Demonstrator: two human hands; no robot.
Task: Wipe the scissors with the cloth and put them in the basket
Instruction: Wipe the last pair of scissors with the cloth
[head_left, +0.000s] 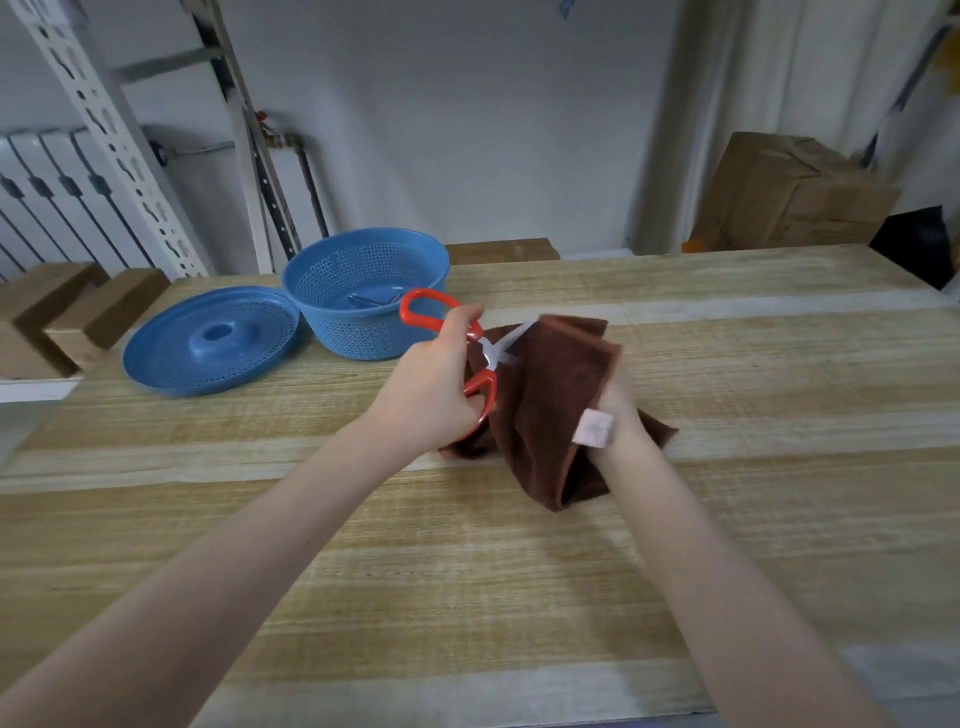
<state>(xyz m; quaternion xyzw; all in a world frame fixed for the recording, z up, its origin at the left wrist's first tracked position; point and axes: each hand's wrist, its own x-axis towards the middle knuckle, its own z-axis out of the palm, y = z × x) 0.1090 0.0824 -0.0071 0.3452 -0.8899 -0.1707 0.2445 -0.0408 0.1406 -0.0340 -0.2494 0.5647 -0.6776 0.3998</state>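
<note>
**Q:** Step in hand?
**A:** Wiping, by my reading. The left hand (436, 387) grips the scissors (491, 356) by the red handles. The blades run away from its fingers (465, 317) into the brown cloth (540, 415), and the tips are hidden in the folds.

**Q:** Left fingers, state?
**A:** Curled close round the lower loop, with the thumb side up against the upper loop. They hold nothing else. Cannot tell whether a finger passes through a loop.

**Q:** Right hand (615, 402)?
**A:** It is bunched into the cloth on the far side of the blades. Its fingers are mostly under fabric and blurred. They look closed on the cloth, but how tightly I cannot tell. A pale label on the cloth lies over the wrist.

**Q:** How to wipe well?
**A:** The blades appear slightly parted. My judgement:
- Pinch one blade flat through the cloth and draw from pivot to tip, never across the edge.
- Do the same with the other blade, then wipe the pivot.
- Hold the handles steady so the blades cannot close on the covered fingers.

**Q:** Destination?
**A:** The blue basket (322, 332) stands on the bench (467, 571) just beyond the left fingers, and the upper red loop overlaps its rim in this view. Something metal already lies inside. A blue lid (171, 358) lies beside the basket, farther from the fingers. The carry looks short and is not yet begun.
</note>
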